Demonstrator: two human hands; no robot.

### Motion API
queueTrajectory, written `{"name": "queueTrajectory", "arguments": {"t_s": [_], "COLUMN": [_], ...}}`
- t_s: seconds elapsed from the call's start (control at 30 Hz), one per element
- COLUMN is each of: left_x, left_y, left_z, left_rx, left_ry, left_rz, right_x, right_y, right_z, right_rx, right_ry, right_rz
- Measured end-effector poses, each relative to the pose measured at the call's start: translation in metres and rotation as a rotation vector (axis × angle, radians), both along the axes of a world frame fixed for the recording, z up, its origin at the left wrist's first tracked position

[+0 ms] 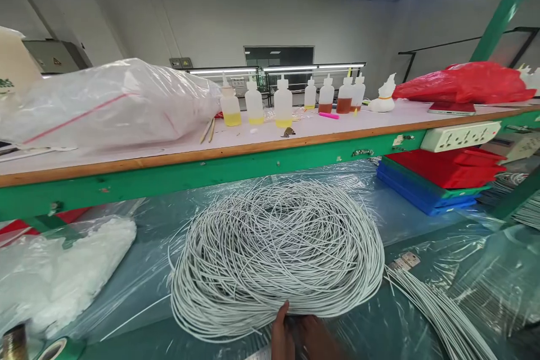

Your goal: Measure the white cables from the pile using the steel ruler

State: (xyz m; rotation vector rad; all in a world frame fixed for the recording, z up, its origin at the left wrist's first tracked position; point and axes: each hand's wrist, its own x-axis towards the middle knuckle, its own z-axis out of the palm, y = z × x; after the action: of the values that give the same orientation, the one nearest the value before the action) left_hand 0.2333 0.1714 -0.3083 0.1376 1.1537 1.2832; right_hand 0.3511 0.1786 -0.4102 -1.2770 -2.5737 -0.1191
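A large, loose coil of thin light-grey wire (274, 253) lies on the plastic-covered bench in front of me. At its front edge is my right hand (314, 340), partly cut off by the bottom of the view and blurred. Its thumb rests on top of the outer strands, and the fingers appear curled beneath them. My left hand does not show clearly as a separate hand. To the right lies a bundle of straight grey wires (442, 309), with a small metal hinge-like piece (405, 261) at its end.
A raised shelf (253, 152) crosses behind the coil, carrying squeeze bottles (283, 104), a big clear bag (113, 101) and a red bag (459, 83). Stacked plastic trays (439, 180) sit below right. A bag of white material (84, 264) and a green tape roll (63, 349) lie left.
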Motion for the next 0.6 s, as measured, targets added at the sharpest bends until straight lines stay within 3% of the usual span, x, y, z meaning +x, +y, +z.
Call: {"name": "queueTrajectory", "arguments": {"t_s": [0.33,0.43,0.6], "left_x": [-0.009,-0.013,-0.017], "left_y": [0.013,0.017,0.017], "left_z": [-0.005,-0.013,-0.027], "left_rx": [0.082,0.052,0.09], "left_ry": [0.102,0.196,0.333], "left_rz": [-0.054,-0.08,-0.163], "right_x": [-0.027,-0.023,-0.013], "right_y": [0.016,0.017,0.018], "right_z": [0.032,0.033,0.031], "right_rx": [-0.249,-0.295,-0.266], "right_ry": [-0.18,-0.204,-0.131], "right_rz": [-0.144,-0.168,-0.095]}}
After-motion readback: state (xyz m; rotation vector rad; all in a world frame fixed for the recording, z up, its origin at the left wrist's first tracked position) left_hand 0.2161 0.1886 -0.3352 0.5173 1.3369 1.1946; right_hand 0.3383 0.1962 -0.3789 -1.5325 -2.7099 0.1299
